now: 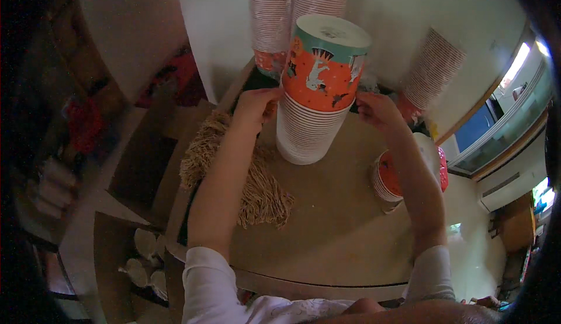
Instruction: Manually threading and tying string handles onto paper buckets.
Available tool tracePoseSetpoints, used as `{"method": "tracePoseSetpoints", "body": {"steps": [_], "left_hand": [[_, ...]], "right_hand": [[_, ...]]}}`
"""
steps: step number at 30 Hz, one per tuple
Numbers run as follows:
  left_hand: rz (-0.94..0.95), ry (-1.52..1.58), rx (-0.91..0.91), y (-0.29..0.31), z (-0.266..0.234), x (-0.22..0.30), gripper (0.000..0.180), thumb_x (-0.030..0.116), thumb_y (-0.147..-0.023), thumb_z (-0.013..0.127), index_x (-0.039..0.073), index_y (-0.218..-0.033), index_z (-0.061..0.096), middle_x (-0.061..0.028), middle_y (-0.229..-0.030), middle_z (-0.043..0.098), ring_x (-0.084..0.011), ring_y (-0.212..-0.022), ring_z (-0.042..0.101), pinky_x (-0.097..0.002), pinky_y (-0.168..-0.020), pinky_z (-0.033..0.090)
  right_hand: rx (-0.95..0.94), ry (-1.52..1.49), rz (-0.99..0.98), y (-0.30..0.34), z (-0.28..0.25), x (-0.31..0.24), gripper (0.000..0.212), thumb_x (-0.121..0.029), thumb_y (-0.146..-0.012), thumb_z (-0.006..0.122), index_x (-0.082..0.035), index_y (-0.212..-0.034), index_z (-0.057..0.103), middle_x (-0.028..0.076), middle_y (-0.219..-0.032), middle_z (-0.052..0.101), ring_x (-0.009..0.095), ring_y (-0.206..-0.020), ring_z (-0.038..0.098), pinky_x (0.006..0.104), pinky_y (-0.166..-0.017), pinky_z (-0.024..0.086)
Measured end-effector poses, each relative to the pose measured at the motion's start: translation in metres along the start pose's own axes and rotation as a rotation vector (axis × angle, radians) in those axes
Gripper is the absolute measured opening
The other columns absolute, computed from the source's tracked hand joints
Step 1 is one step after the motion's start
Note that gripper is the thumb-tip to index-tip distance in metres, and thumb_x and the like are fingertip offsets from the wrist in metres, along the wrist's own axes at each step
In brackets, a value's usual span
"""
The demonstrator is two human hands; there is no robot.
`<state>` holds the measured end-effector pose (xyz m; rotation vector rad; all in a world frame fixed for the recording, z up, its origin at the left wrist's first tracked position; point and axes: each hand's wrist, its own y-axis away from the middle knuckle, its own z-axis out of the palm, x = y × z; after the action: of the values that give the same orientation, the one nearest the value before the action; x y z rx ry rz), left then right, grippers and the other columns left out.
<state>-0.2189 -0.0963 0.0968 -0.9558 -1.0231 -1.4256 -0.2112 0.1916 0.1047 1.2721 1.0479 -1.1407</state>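
Note:
A tall stack of nested paper tubs (310,128) stands upside down on the table in front of me. Its top tub (324,70) is orange with a green band, animal pictures and a pale base facing up; below it show only the white rims of the others. On the left side, the bent fingers of my left hand (257,106) grip the stack near the top tub's rim. My right hand (378,111) pinches the opposite side at about the same height. Both sets of fingertips are partly hidden by the tubs.
Beige string bundles (266,198) lie under and beside my left forearm. A shorter tub stack (385,178) sits by my right forearm. Wrapped tub stacks (272,14) and a leaning one (435,70) stand along the wall. Cardboard boxes (111,254) are on the floor left of the table (339,224).

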Motion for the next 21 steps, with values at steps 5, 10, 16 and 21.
{"method": "tracePoseSetpoints", "body": {"steps": [5, 10, 16, 21], "left_hand": [[-0.168, 0.174, -0.081, -0.003, -0.008, 0.000, 0.016, 0.016, -0.074, 0.066, 0.005, -0.069, 0.055, -0.0010, -0.055, 0.046, -0.0101, -0.047, 0.044, -0.0221, -0.041, 0.033], [-0.191, 0.235, -0.086, 0.001, -0.003, 0.006, 0.018, 0.015, -0.073, 0.066, 0.007, -0.067, 0.052, -0.0014, -0.058, 0.047, -0.0109, -0.045, 0.043, -0.0220, -0.039, 0.034], [-0.172, 0.237, -0.126, -0.001, -0.002, 0.026, 0.017, 0.014, -0.073, 0.066, 0.007, -0.072, 0.050, -0.0010, -0.062, 0.048, -0.0103, -0.047, 0.043, -0.0212, -0.039, 0.033], [-0.095, 0.303, -0.215, 0.007, 0.011, 0.056, 0.017, 0.015, -0.074, 0.065, 0.008, -0.075, 0.050, -0.0003, -0.064, 0.048, -0.0094, -0.047, 0.042, -0.0196, -0.038, 0.033]], "right_hand": [[0.019, -0.097, 0.008, 0.004, 0.007, 0.000, 0.013, -0.020, -0.079, 0.058, -0.008, -0.073, 0.057, -0.002, -0.063, 0.051, 0.009, -0.054, 0.045, 0.0244, -0.047, 0.036], [-0.075, -0.182, 0.077, 0.004, 0.004, -0.007, 0.011, -0.018, -0.080, 0.056, -0.008, -0.073, 0.057, -0.002, -0.063, 0.050, 0.009, -0.054, 0.045, 0.0234, -0.048, 0.037], [-0.135, -0.269, -0.024, 0.011, 0.015, -0.029, 0.007, -0.015, -0.079, 0.058, -0.009, -0.078, 0.054, -0.003, -0.063, 0.050, 0.005, -0.054, 0.044, 0.0177, -0.045, 0.036], [-0.128, -0.406, -0.006, -0.002, 0.008, -0.051, 0.008, -0.015, -0.080, 0.058, -0.010, -0.076, 0.052, -0.004, -0.062, 0.049, 0.004, -0.051, 0.043, 0.0166, -0.041, 0.034]]}}
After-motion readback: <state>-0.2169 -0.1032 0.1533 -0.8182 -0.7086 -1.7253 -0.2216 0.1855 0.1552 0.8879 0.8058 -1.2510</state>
